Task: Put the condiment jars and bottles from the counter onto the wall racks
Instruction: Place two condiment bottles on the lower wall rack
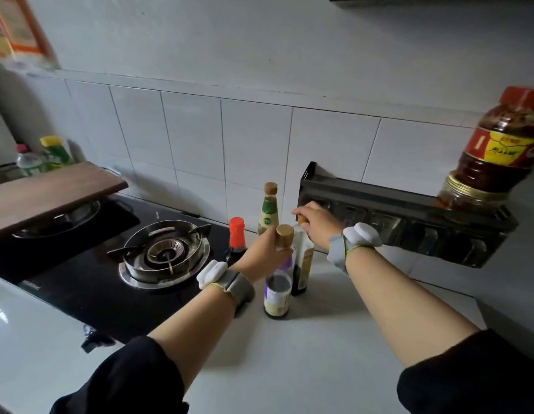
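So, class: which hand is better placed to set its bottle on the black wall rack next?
Probably the right hand: it grips a bottle by the cap, just beside the rack. The left hand holds its bottle farther away.

One head-worn wide-angle view looks forward and down from above the white counter (pixel 319 348), close enough that both forearms fill the lower frame. It faces the tiled wall (pixel 200 138) — lines bow at the edges — and the far left corner looks too blurred to read.
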`<state>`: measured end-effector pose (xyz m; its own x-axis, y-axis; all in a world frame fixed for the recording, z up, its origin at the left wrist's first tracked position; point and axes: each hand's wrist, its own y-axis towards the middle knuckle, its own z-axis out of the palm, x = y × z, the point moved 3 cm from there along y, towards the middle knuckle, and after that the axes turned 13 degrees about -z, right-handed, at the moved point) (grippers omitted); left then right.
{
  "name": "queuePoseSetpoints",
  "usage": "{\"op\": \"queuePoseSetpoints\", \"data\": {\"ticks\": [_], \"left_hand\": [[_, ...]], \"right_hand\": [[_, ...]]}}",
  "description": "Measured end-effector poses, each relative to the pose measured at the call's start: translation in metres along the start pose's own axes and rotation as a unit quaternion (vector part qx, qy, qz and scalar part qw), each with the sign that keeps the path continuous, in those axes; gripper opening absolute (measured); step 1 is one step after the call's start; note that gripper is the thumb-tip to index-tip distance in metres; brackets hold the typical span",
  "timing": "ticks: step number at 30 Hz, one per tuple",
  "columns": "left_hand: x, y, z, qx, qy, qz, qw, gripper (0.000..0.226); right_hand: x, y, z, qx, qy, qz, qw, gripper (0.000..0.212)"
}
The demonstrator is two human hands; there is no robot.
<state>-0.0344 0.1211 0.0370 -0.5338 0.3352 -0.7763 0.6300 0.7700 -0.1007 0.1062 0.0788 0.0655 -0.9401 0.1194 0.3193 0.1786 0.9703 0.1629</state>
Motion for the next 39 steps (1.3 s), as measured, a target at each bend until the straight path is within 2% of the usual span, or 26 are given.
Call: {"op": "queuePoseSetpoints", "data": {"ticks": [5,10,12,15,18,20,23,28,31,35,39], "left_hand": [[0.003,0.01,0.001,-0.008,-0.012,0.007,1.0,0.044],[0.007,0.012,0.008,-0.044,-0.021,-0.002,0.999,0.054],[0.007,0.01,0.011,-0.018,-0.043,-0.002,0.999,0.059],[0.006,0.007,0.012,0.032,-0.047,0.013,0.998,0.05],[0.01,0.006,0.011,0.059,-0.018,0.02,0.998,0.036],[0.011,0.006,0.01,0.037,-0.005,0.023,0.999,0.029],[0.011,0.007,0.015,-0.001,-0.029,0.004,1.0,0.028],[0.015,0.006,0.033,-0.047,-0.195,-0.065,0.978,0.021],[-0.001,-0.004,0.035,-0.083,-0.237,-0.045,0.967,0.015],[-0.071,-0.011,-0.003,-0.104,-0.301,0.042,0.947,0.009],[-0.165,-0.01,-0.048,-0.131,-0.342,0.165,0.916,0.014]], "right_hand": [[0.0,0.002,-0.012,0.045,-0.069,0.057,0.995,0.038],[0.002,-0.015,-0.011,-0.03,-0.114,0.093,0.989,0.037],[-0.004,-0.022,-0.002,-0.081,-0.064,0.116,0.988,0.04],[-0.018,-0.03,0.017,-0.148,0.11,0.165,0.969,0.041],[-0.028,-0.03,0.034,-0.128,0.253,0.169,0.944,0.037],[-0.03,-0.031,0.038,-0.156,0.324,0.186,0.915,0.023],[-0.035,-0.037,0.039,-0.254,0.328,0.218,0.883,0.007],[-0.034,-0.064,0.04,-0.352,0.284,0.242,0.858,0.013],[-0.029,-0.076,0.01,-0.368,0.288,0.233,0.853,0.015],[-0.019,-0.081,-0.076,-0.407,0.276,0.171,0.854,0.02],[-0.006,-0.086,-0.182,-0.53,0.26,0.08,0.803,0.021]]}}
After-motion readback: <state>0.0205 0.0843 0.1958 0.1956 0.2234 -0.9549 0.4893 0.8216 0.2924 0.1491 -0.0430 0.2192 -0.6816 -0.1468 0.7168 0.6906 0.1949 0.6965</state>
